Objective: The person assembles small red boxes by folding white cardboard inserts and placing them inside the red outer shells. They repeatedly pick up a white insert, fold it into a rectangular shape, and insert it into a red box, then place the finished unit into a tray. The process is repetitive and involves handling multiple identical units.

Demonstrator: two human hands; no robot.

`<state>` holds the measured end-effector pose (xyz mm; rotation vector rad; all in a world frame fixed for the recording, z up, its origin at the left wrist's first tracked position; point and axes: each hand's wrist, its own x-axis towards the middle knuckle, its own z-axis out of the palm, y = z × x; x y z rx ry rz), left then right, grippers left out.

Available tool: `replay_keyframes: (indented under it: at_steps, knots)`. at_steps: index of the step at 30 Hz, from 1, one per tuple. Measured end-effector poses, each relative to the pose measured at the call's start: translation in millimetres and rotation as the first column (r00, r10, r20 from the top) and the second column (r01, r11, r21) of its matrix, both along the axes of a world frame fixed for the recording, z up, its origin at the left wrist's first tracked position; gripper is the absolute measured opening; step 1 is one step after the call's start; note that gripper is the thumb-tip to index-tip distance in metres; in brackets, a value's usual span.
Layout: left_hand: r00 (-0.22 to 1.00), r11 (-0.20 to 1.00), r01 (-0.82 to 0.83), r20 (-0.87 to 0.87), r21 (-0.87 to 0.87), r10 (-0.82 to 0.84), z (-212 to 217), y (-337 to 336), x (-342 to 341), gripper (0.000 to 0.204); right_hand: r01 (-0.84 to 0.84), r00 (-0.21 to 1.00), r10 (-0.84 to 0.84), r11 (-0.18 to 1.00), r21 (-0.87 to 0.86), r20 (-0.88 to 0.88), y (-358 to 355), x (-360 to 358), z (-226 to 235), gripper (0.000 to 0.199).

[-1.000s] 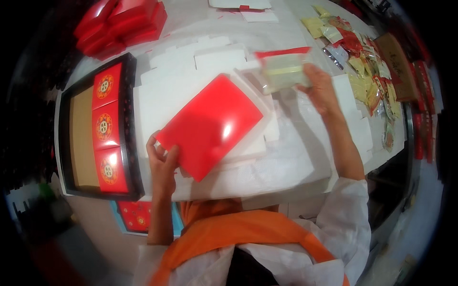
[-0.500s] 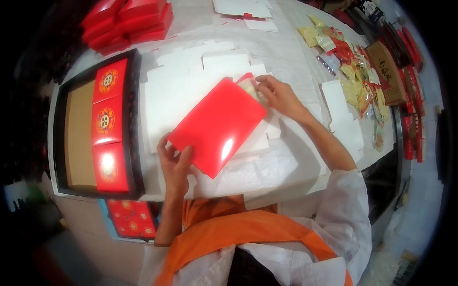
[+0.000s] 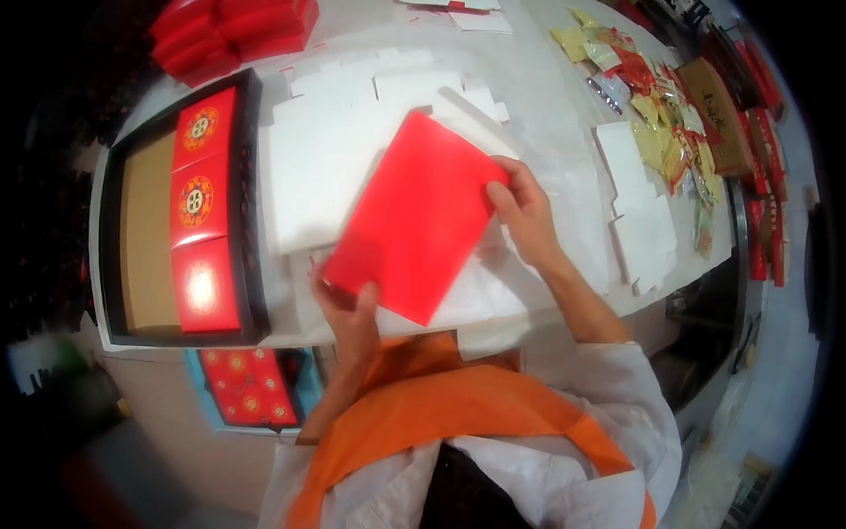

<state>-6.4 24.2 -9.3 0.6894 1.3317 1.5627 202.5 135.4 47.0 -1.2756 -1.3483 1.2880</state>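
Observation:
A glossy red box (image 3: 419, 212) is held tilted above the table, its plain broad face turned up. My left hand (image 3: 351, 313) grips its near left corner, thumb on top and fingers beneath. At the far right edge my right hand (image 3: 522, 207) pinches the box between thumb and fingers. The box's underside and whatever is inside it are hidden from view. Beneath it lie white flattened cartons (image 3: 322, 163), stacked and overlapping.
A black-rimmed tray (image 3: 249, 203) at left holds red boxes (image 3: 196, 203) with round emblems. More red boxes (image 3: 264, 31) are piled at the far left. At right lie loose snack packets (image 3: 652, 106), a brown carton (image 3: 712, 115) and white card (image 3: 639, 212). A blue crate (image 3: 308, 379) stands below the table.
The right hand has moved from the pale packet at the box's far end to its right edge. The packet no longer shows. The box has turned slightly and shifted right.

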Motion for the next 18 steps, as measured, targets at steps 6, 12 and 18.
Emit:
replay_keyframes:
  at_steps: [6, 12, 18]
  knots:
    - [0.887, 0.880, 0.459, 0.005, -0.122, -0.462, -18.3, -101.3, -20.5, 0.055, -0.047, 0.995, 0.047, 0.999, 0.011, -0.091, -49.4, -10.3, -6.4, 0.018]
    - [0.863, 0.871, 0.473, -0.132, -0.133, -0.488, 27.0, -63.1, -13.0, 0.053, -0.115, 0.972, 0.121, 0.993, 0.040, -0.200, -81.3, -22.5, -21.3, 0.010]
    - [0.803, 0.927, 0.369, -0.481, -0.061, -0.352, 23.1, -9.3, -20.5, 0.026, 0.006, 0.986, 0.038, 0.963, 0.269, -0.160, -85.7, -25.8, -35.2, 0.008]
